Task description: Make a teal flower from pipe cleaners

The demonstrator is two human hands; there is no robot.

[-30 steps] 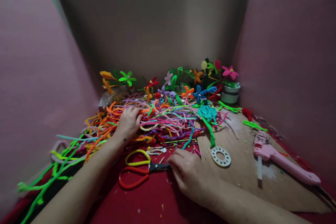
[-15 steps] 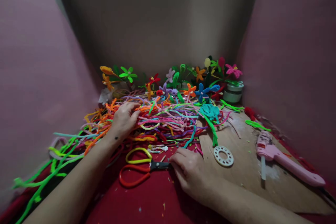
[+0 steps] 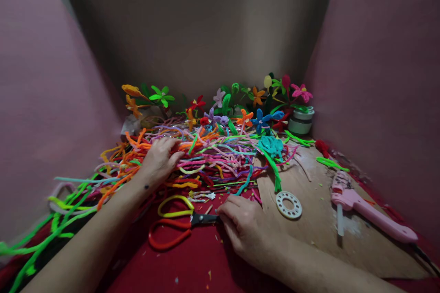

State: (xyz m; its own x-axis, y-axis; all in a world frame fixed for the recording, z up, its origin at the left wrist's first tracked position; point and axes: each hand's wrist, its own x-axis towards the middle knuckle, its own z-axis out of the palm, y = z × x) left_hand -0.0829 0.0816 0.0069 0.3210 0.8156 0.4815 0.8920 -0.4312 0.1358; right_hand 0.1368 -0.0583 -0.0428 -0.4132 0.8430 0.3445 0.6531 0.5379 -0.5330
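Observation:
My left hand (image 3: 161, 158) lies on a heap of many-coloured pipe cleaners (image 3: 220, 153); its thumb and index finger are apart, with orange and pink stems around them. My right hand (image 3: 245, 224) rests on the red cloth with its fingers curled together. Whatever is in it, if anything, is hidden. The scissors (image 3: 197, 219), with one yellow and one red handle loop, lie with their blade end reaching the right fingertips, which cover the tips. A turquoise pipe-cleaner flower (image 3: 271, 146) with a green stem lies right of the heap.
A pink glue gun (image 3: 367, 210) and a white ring with holes (image 3: 288, 205) lie on the brown board (image 3: 309, 233) at right. Several pipe-cleaner flowers (image 3: 261, 120) stand along the back, beside a pale green jar (image 3: 301, 120). Pink walls (image 3: 385, 78) close both sides.
The whole view has shifted a little, so things sit slightly further left. My left hand has edged over the heap, with its thumb a bit lower. My right hand keeps its place by the scissors.

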